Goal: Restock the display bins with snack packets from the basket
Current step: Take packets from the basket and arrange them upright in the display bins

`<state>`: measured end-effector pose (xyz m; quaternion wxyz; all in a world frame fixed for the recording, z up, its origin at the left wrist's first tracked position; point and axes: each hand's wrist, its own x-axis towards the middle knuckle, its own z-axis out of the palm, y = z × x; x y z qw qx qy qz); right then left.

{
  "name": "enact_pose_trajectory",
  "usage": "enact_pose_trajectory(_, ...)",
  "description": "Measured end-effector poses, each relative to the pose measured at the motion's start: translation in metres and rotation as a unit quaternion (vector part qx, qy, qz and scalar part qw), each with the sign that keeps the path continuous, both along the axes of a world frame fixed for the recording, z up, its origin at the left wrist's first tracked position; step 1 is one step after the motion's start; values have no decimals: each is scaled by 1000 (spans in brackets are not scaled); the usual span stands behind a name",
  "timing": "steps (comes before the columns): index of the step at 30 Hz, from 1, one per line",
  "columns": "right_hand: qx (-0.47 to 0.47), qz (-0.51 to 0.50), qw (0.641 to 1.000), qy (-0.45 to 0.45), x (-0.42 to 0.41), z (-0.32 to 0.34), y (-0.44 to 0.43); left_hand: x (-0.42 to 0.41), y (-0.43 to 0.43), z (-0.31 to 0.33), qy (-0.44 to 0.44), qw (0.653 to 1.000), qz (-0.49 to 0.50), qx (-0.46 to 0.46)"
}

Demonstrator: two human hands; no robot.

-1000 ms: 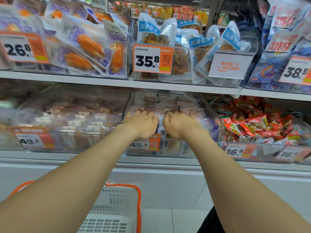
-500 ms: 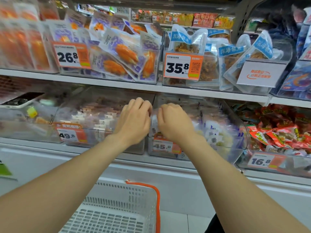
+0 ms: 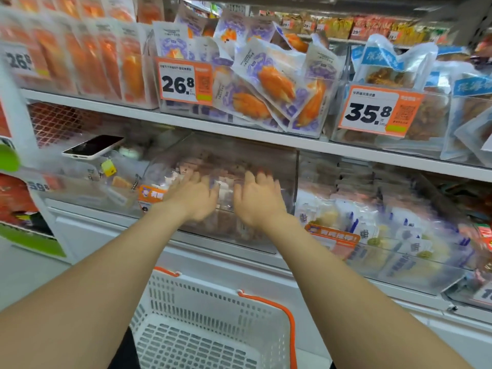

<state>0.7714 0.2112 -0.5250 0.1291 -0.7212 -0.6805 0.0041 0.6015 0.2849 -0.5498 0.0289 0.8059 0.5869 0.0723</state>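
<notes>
Head view: at 11 o'clock an orange price tag (image 3: 183,83) reads "26.8", and a second tag (image 3: 378,111) at 2 o'clock reads "35.8". The lower label (image 3: 332,237) at 4 o'clock is too blurred to read.

At centre the left hand (image 3: 191,199) and right hand (image 3: 259,205) lie side by side. Their fingers are straight and spread, palms down on the snack packets (image 3: 226,182) in the clear display bin (image 3: 239,153), and they grip nothing. The upper shelf (image 3: 239,131) edge runs close above the bin. The white basket (image 3: 202,328) stands at 6 o'clock.
</notes>
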Motion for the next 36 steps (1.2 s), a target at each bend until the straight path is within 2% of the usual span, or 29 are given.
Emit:
enact_pose_trajectory(4, -112, -28, 993, 0, -6, -5, 14, -4, 8, -5, 31, 999, -34, -26)
enact_pose_trajectory(6, -130, -2, 991, -11, -13, -6, 17, -5, 4, -2, -5, 999, -30, -38)
enact_pose_trajectory(10, -148, 36, 988, 16, -7, -4, 23, -18, -5, 10, -92, 994, -11, 57)
enact_pose_trajectory(12, -161, 35, 986, 26, -3, -1, 25, -25, -12, 16, -87, 992, 12, 93)
enact_pose_trajectory(14, -142, 33, 989, 38, -4, 0, 26, -35, -12, 18, -62, 991, 23, 115)
enact_pose_trajectory(16, -51, 4, 996, 69, -6, 3, 25, -44, -8, 14, -51, 991, 4, 125)
enact_pose_trajectory(18, 21, -49, 997, 54, -5, 5, 24, -51, -3, 12, -33, 995, -6, 89)
enact_pose_trajectory(19, 16, -64, 997, 32, -3, 6, 24, -54, -1, 12, -21, 998, -7, 58)
enact_pose_trajectory(22, -89, -62, 994, 10, -1, 1, 26, -56, 4, 13, 8, 1000, -3, -24)
enact_pose_trajectory(25, -136, -39, 990, -4, -6, -4, 29, -56, 8, 14, 25, 997, 0, -70)
enact_pose_trajectory(28, -151, -19, 988, -9, -6, -5, 32, -55, 7, 19, -43, 998, -10, -46)
enact_pose_trajectory(31, -148, -15, 989, 0, -2, -5, 33, -52, -2, 31, -105, 994, -27, 26)
enact_pose_trajectory(33, -139, -17, 990, -1, -3, -7, 33, -50, -9, 40, -95, 994, -15, 45)
enact_pose_trajectory(36, -126, -22, 992, -6, -5, -9, 33, -52, -10, 43, -68, 998, -9, 10)
